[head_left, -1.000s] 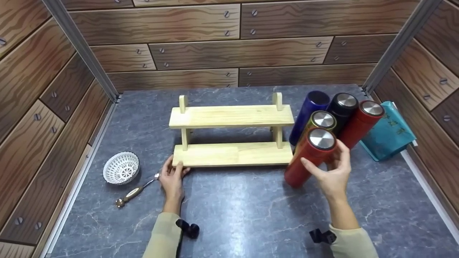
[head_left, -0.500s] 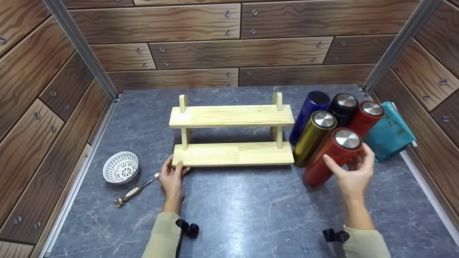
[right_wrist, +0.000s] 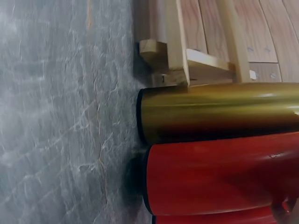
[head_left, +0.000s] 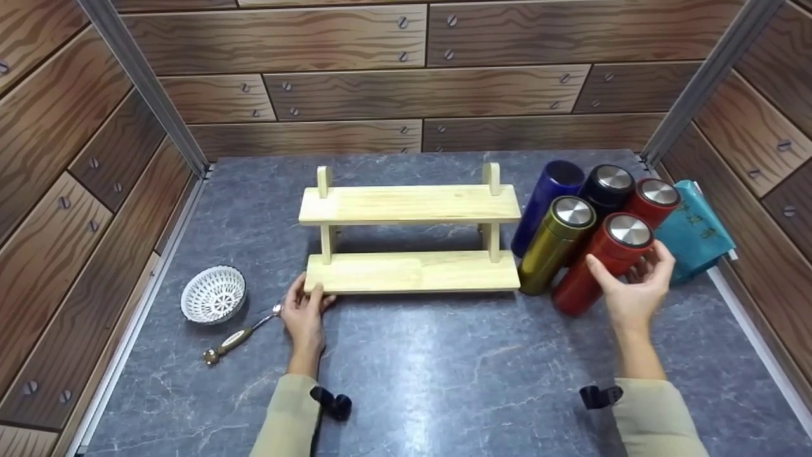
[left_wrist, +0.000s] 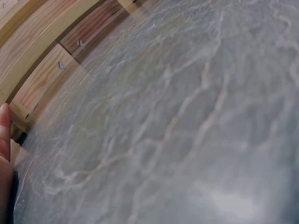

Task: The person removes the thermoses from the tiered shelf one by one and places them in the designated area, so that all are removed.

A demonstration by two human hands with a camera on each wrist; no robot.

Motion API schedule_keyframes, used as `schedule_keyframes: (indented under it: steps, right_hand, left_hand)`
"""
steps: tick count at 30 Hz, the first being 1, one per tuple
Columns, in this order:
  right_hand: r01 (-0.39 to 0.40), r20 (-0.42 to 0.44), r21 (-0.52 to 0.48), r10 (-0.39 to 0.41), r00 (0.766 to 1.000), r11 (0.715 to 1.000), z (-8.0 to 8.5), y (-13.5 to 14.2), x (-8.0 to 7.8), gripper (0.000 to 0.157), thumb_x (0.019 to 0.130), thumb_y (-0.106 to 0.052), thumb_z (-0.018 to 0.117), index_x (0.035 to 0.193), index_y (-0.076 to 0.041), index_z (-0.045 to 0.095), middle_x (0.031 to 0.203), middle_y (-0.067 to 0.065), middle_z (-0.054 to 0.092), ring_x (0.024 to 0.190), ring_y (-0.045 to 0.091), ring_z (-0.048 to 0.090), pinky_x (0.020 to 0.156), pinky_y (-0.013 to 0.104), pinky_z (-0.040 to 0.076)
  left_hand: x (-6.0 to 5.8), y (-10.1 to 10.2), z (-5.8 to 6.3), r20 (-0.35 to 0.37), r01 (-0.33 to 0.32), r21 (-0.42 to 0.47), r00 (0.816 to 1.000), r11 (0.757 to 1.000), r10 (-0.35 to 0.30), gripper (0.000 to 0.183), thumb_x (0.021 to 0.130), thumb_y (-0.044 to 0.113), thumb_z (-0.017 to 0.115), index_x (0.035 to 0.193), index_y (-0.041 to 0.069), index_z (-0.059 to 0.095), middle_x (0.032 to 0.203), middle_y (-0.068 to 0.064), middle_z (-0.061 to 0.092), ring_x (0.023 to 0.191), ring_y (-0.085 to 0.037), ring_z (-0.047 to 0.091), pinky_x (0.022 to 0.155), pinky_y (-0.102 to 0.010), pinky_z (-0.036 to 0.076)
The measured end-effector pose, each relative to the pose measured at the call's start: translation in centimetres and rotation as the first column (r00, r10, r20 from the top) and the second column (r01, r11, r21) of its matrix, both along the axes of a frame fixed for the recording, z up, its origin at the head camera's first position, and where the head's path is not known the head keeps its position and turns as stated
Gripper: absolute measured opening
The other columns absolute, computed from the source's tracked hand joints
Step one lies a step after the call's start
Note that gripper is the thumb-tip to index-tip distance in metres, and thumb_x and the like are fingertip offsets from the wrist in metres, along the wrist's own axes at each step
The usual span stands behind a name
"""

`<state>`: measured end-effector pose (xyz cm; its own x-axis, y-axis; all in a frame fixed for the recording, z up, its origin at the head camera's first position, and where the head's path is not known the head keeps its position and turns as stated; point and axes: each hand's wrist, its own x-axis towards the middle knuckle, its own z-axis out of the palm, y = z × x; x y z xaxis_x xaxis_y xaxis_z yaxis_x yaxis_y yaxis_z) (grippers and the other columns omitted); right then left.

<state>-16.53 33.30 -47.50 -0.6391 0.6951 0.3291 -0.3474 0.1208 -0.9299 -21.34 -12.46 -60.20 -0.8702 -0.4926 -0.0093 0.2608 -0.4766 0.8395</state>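
Observation:
A two-tier wooden rack [head_left: 380, 273] stands mid-table. At its lower front left corner my left hand [head_left: 304, 320] grips the board, thumb at the front edge; in the left wrist view just part of a finger [left_wrist: 4, 135] shows against the wood. My right hand [head_left: 634, 301] holds a red thermos [head_left: 587, 276], slightly tilted in the head view, with the thumb on its left and fingers round its right side. Left of it stands a gold thermos [head_left: 547, 254], close by the rack's right end. In the right wrist view the red thermos [right_wrist: 210, 175] lies alongside the gold one.
Behind are a blue thermos [head_left: 539, 206], a black one [head_left: 606, 190] and another red one [head_left: 647, 206], with a teal packet [head_left: 694, 235] to their right. A white woven basket [head_left: 196, 295] and a long-handled utensil [head_left: 238, 338] lie at left. Wood-patterned walls surround the table.
My right hand has carried the red thermos rightward and then slightly back, from in front of the gold thermos to its right side. My left hand has stayed at the rack's corner.

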Motion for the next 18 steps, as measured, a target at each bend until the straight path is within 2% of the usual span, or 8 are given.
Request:
schedule_keyframes:
  steps: [4,11,18]
  right_hand:
    - [-0.003,0.000,-0.001,0.003,1.000,1.000,-0.4,0.4,-0.8,0.080,0.058,0.006,0.084,0.127,-0.013,0.047,0.117,0.007,0.052,0.104,0.021,0.049,0.077,0.024,0.047]
    - [-0.032,0.005,0.019,0.032,0.999,0.999,0.7,0.1,-1.1,0.078,0.061,0.005,0.083,0.127,-0.012,0.046,0.119,0.007,0.051,0.106,0.021,0.048,0.081,0.025,0.046]
    - [-0.050,-0.017,-0.052,0.049,0.999,0.997,0.3,0.5,-1.9,0.079,0.059,0.007,0.084,0.126,-0.012,0.046,0.119,0.008,0.051,0.107,0.021,0.048,0.082,0.025,0.046]
  left_hand:
    - [0.0,0.0,0.0,0.007,-0.002,0.008,1.000,1.000,0.002,0.047,0.082,-0.010,0.063,0.127,-0.008,0.048,0.105,-0.014,0.051,0.082,-0.018,0.057,0.059,-0.029,0.059]
    - [0.0,0.0,0.1,0.013,0.000,0.004,1.000,1.000,0.000,0.047,0.082,-0.010,0.063,0.127,-0.009,0.047,0.104,-0.015,0.050,0.081,-0.018,0.057,0.058,-0.029,0.059]
    - [0.0,0.0,0.0,-0.007,-0.013,-0.031,1.000,0.999,0.013,0.046,0.082,-0.011,0.062,0.126,-0.009,0.048,0.101,-0.015,0.051,0.078,-0.017,0.057,0.057,-0.030,0.059]
